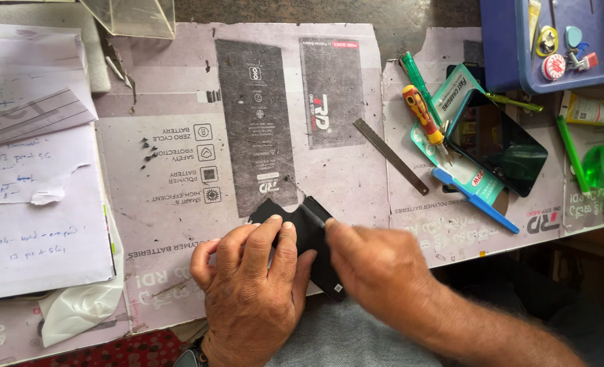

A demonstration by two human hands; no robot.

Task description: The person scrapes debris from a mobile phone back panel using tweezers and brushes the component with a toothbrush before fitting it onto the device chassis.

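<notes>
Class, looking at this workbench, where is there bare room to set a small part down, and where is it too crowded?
Bare cardboard lies between the small screws and the left hand; another patch between the metal ruler and right hand. Crowded: the right side around the phone, screwdrivers and blue tray.

A small phone-repair workshop, as I read it through the head camera. I see a worktop (pixel 179 170) covered with flattened battery-packaging cardboard, a red-and-yellow screwdriver (pixel 422 113), a green screwdriver (pixel 416 76), a metal ruler (pixel 390 155), a blue plastic pry tool (pixel 475 199) and a dark phone screen (pixel 499 141). Loose tiny screws (pixel 147 151), handwritten paper notes (pixel 30 170) and a blue parts tray (pixel 512 61) of small bits complete the bench.
</notes>
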